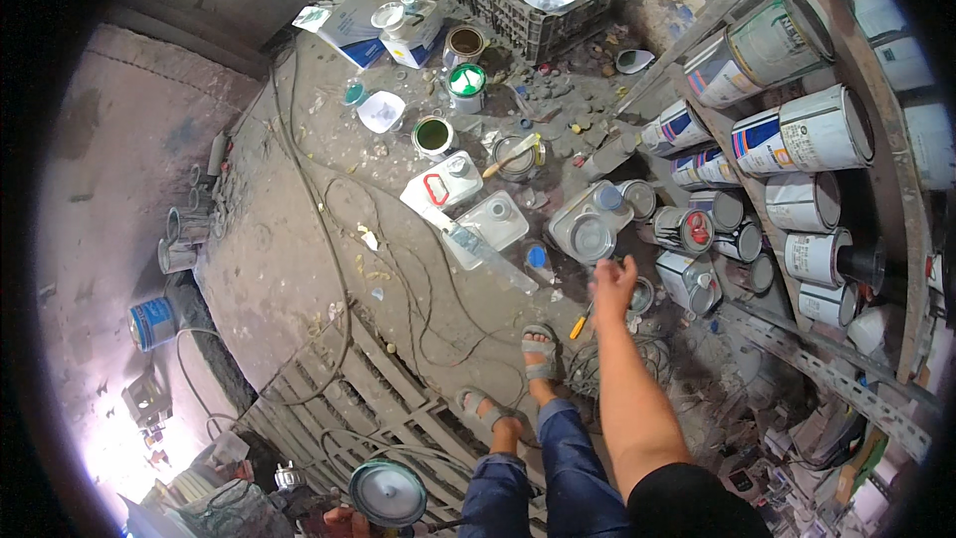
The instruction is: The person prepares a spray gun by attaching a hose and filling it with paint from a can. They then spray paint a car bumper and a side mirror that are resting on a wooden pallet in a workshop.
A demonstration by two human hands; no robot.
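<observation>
My right hand (pixel 612 281) is stretched forward and down, fingers apart and holding nothing. It hovers just below a grey plastic canister (pixel 588 224) lying on the dusty floor. A small open tin (pixel 642 295) sits just to its right, and a yellow-handled screwdriver (pixel 579 326) lies on the floor below it. At the bottom edge my left hand (pixel 342 518) grips a round tin with a grey lid and teal rim (pixel 386 493); only part of that hand shows. My sandalled feet (pixel 539 351) stand on the floor between the two hands.
Open tins of green paint (pixel 433 134) and white plastic jerrycans (pixel 443 184) stand ahead. A dark crate (pixel 528 25) of tins is at the back. Slanted shelves (pixel 797 229) of paint cans fill the right. Cables cross the floor; a wooden pallet (pixel 368 408) lies lower left, near a blue can (pixel 152 322).
</observation>
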